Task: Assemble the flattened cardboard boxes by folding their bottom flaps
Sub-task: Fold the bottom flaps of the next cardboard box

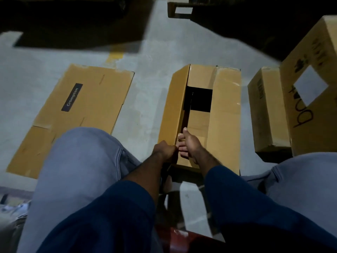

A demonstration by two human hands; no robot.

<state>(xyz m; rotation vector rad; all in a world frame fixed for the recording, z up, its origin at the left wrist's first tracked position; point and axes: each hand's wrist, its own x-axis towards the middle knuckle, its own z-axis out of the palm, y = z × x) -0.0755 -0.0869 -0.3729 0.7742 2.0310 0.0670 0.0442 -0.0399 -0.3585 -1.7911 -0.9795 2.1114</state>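
Flattened box, bearing a dark label, lies flat on the floor at the person's left knee. It is not yet opened and sits within reach, evidently awaiting its turn.

Left hand: narrow grip, with the fingers curled on the near end of the left long flap, which stands tilted up rather than folded down.

Box in work: it rests on the floor between the knees, bottom side up. The two short flaps are folded in with a dark gap between them. The right long flap lies down over them. The left flap is judged the last to close.

Right hand: just beside the left hand, thumb raised, fingers curled about the same flap's edge. The two hands are apparently placed together to steer the flap down.

Two made-up boxes, small and large, stand touching at far right, set aside from the work.
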